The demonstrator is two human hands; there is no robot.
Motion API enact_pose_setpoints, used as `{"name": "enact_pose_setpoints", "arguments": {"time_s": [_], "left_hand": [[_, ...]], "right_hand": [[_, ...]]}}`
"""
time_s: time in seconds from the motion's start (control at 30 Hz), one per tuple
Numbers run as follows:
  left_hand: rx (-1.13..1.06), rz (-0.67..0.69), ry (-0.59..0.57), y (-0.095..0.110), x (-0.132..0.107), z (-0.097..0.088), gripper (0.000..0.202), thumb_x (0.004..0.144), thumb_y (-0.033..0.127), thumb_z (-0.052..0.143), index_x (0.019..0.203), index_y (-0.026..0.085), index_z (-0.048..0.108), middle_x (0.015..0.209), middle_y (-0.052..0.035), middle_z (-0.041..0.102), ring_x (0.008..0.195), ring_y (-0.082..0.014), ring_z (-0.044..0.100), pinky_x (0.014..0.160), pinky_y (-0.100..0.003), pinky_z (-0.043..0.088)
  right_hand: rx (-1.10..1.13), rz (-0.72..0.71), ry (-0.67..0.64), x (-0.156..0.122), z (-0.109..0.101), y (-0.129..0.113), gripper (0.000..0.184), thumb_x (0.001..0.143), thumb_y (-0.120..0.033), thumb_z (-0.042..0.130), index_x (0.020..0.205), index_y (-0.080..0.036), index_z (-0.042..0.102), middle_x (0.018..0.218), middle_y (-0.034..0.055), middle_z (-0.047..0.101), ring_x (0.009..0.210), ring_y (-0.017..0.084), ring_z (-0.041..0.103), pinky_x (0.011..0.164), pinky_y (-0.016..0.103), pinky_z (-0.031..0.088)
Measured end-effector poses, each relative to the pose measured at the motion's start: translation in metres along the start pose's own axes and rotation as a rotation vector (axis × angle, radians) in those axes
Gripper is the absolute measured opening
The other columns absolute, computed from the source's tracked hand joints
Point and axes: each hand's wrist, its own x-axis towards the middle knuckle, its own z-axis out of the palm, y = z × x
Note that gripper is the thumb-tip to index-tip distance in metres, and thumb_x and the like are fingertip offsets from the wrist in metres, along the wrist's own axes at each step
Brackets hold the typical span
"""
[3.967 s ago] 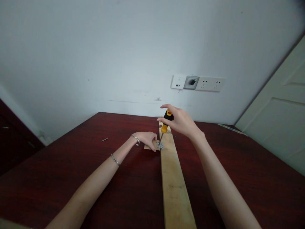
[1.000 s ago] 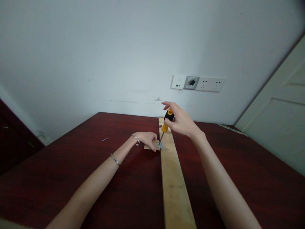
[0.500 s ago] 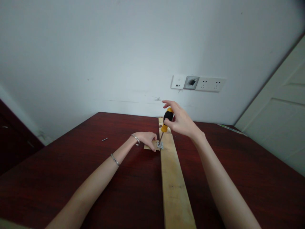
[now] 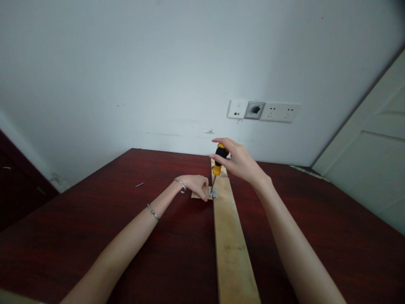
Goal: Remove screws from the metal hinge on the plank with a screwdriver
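Observation:
My right hand grips the yellow-and-black handle of a screwdriver, thumb on one side and fingers on the other. The shaft slants down, and its tip meets a small metal hinge. That hinge spans a long wooden plank and a small wooden block at the plank's left edge. My left hand is closed on the block, its thumb and fingers pressing it beside the hinge. Part of the block is hidden under the hand.
The plank lies lengthwise on a dark red tabletop that meets the white wall. A thin metal rod or screw lies to the left. Wall sockets sit above the table's back edge, and a white door stands at right.
The screwdriver handle has tilted slightly left, and my right hand has shifted with it, its thumb and fingers more extended around the handle. My left hand stays in place.

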Motion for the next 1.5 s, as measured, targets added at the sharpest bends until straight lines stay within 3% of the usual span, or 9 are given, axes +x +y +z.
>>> {"name": "enact_pose_setpoints", "arguments": {"time_s": [0.13,0.3,0.53,0.73,0.93,1.0,1.13,1.33,1.5], "left_hand": [[-0.010,-0.004,-0.007,-0.0014,0.0006,0.0006,0.066,0.057,0.055,0.075,0.108,0.016,0.058,0.102,-0.0062,0.065,0.084,-0.0197,0.060,0.064,-0.025,0.041],[-0.018,0.002,-0.005,-0.0017,0.0004,0.0003,0.066,0.057,0.055,0.075,0.107,0.016,0.058,0.102,-0.0061,0.066,0.085,-0.0202,0.060,0.066,-0.025,0.042],[-0.006,-0.004,0.001,-0.0005,-0.0012,-0.0005,0.064,0.057,0.056,0.074,0.105,0.018,0.058,0.104,-0.0058,0.065,0.086,-0.0211,0.061,0.065,-0.026,0.041],[-0.016,0.002,0.003,-0.0024,0.0014,0.0009,0.066,0.057,0.055,0.075,0.106,0.016,0.058,0.102,-0.0058,0.065,0.084,-0.0200,0.060,0.065,-0.025,0.041],[0.008,0.015,-0.004,-0.0034,0.0026,0.0010,0.065,0.058,0.056,0.075,0.106,0.016,0.058,0.101,-0.0055,0.065,0.084,-0.0195,0.060,0.064,-0.025,0.041],[0.011,0.012,-0.008,-0.0026,0.0019,0.0004,0.065,0.058,0.056,0.075,0.107,0.016,0.058,0.101,-0.0058,0.065,0.083,-0.0196,0.060,0.064,-0.025,0.041],[-0.007,0.005,-0.012,-0.0008,0.0002,-0.0009,0.067,0.058,0.056,0.075,0.108,0.016,0.058,0.103,-0.0064,0.065,0.084,-0.0199,0.060,0.065,-0.025,0.042],[0.002,0.002,-0.010,-0.0017,0.0008,0.0001,0.067,0.057,0.057,0.075,0.108,0.017,0.057,0.104,-0.0061,0.065,0.085,-0.0196,0.060,0.065,-0.024,0.042],[-0.014,0.012,-0.011,-0.0027,0.0015,0.0007,0.066,0.057,0.057,0.075,0.106,0.016,0.058,0.100,-0.0056,0.066,0.083,-0.0194,0.060,0.064,-0.024,0.041]], "right_hand": [[0.003,0.035,-0.011,-0.0009,0.0012,-0.0001,0.045,0.090,-0.032,0.052,0.133,-0.018,0.047,0.124,0.0145,0.061,0.105,0.028,0.061,0.089,0.045,0.050],[0.029,0.043,-0.029,-0.0025,-0.0014,-0.0047,0.050,0.080,-0.018,0.050,0.129,-0.016,0.046,0.125,0.0155,0.059,0.106,0.028,0.060,0.087,0.045,0.050],[-0.140,0.086,-0.035,-0.0019,-0.0041,-0.0082,0.028,0.090,-0.038,0.052,0.112,-0.022,0.053,0.110,0.0109,0.066,0.089,0.027,0.064,0.074,0.039,0.048],[-0.029,0.073,-0.038,-0.0026,-0.0024,-0.0059,0.040,0.084,-0.024,0.052,0.123,-0.019,0.046,0.106,0.0101,0.065,0.085,0.023,0.062,0.074,0.035,0.048],[-0.137,0.081,-0.014,-0.0025,-0.0021,-0.0050,0.033,0.085,-0.039,0.057,0.113,-0.021,0.052,0.105,0.0100,0.062,0.080,0.023,0.060,0.074,0.037,0.048],[-0.120,0.064,-0.006,-0.0023,-0.0016,-0.0038,0.031,0.085,-0.034,0.056,0.113,-0.020,0.053,0.108,0.0109,0.060,0.083,0.023,0.060,0.076,0.037,0.048],[-0.112,0.067,-0.017,-0.0033,-0.0022,-0.0056,0.045,0.081,-0.025,0.054,0.126,-0.019,0.047,0.116,0.0128,0.060,0.093,0.026,0.062,0.079,0.040,0.049],[-0.153,0.110,-0.039,-0.0034,-0.0028,-0.0065,0.044,0.085,-0.043,0.056,0.124,-0.022,0.050,0.102,0.0110,0.067,0.083,0.027,0.064,0.071,0.039,0.048],[-0.041,0.092,-0.054,-0.0031,-0.0028,-0.0072,0.051,0.082,-0.026,0.054,0.131,-0.022,0.042,0.104,0.0098,0.066,0.083,0.024,0.062,0.072,0.037,0.048]]}}
